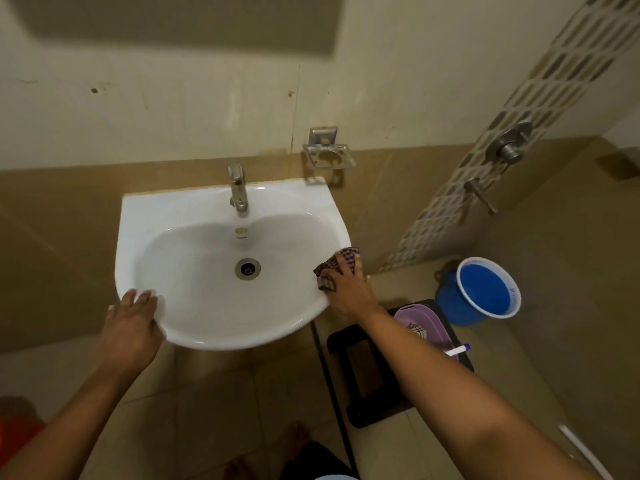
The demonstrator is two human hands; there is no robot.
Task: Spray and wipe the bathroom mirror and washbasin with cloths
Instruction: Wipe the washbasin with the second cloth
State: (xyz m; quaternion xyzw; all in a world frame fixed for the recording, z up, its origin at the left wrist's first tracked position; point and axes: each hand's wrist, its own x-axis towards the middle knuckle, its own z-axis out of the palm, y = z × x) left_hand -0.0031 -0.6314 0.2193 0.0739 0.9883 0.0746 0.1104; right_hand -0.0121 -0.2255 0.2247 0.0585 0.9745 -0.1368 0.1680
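checked cloth (335, 268) lies pressed under the right hand (347, 288) on the washbasin (207, 209) rim's right side; left hand (130, 325) rests open-fingered on the front-left rim.

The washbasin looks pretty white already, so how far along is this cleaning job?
Done, seemingly: the washbasin bowl shows no marks. In hand: the right hand presses a checked cloth on the right rim, while the left hand rests on the front-left rim. Left: the remaining rim, perhaps the tap. The mirror is out of view.

Most of the crumpled checked cloth (335, 268) lies hidden under the right hand's (349, 289) grip; the wall mirror's grey bottom edge (180, 22) is cut off above.
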